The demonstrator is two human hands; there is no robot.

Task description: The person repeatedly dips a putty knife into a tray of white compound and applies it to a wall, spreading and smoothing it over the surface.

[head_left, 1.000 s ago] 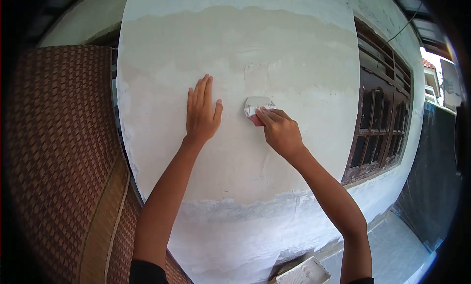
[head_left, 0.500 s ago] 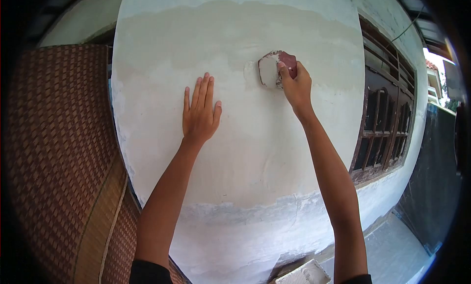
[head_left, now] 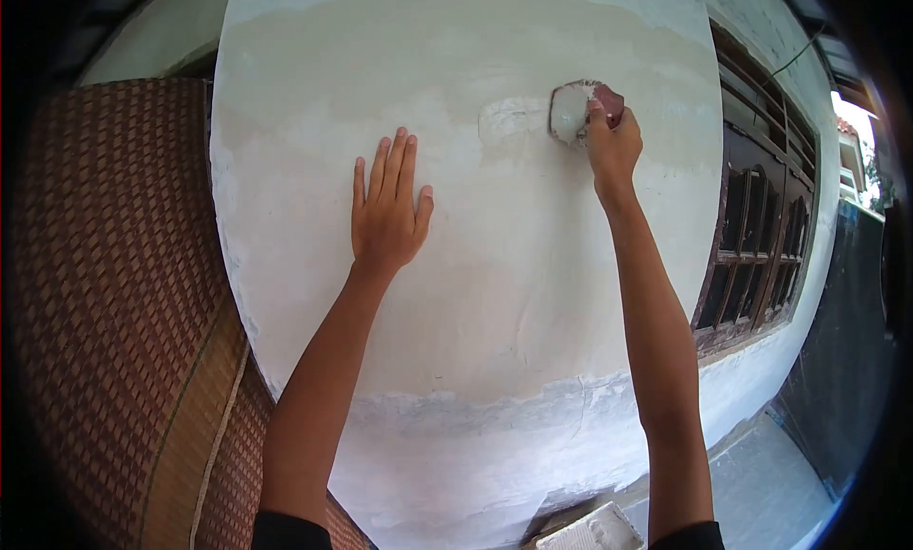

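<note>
My left hand lies flat against the pale plastered wall, fingers stretched upward and thumb apart, holding nothing. Higher up and to the right, my right hand grips a dark red putty scraper. Whitish putty covers the left part of its face, and the tool is close against the wall. Just left of the scraper is a smeared patch of fresh putty. A darker, damp-looking band runs across the upper wall.
A brown woven screen stands along the left. On the right is a dark wooden window with bars. Below, near my right arm, sits a white putty-smeared tray. Rough white plaster covers the lower wall.
My right hand has moved right and slightly up in view with the scraper, exposing more of the putty smear to its left. My left hand stays flat on the wall.
</note>
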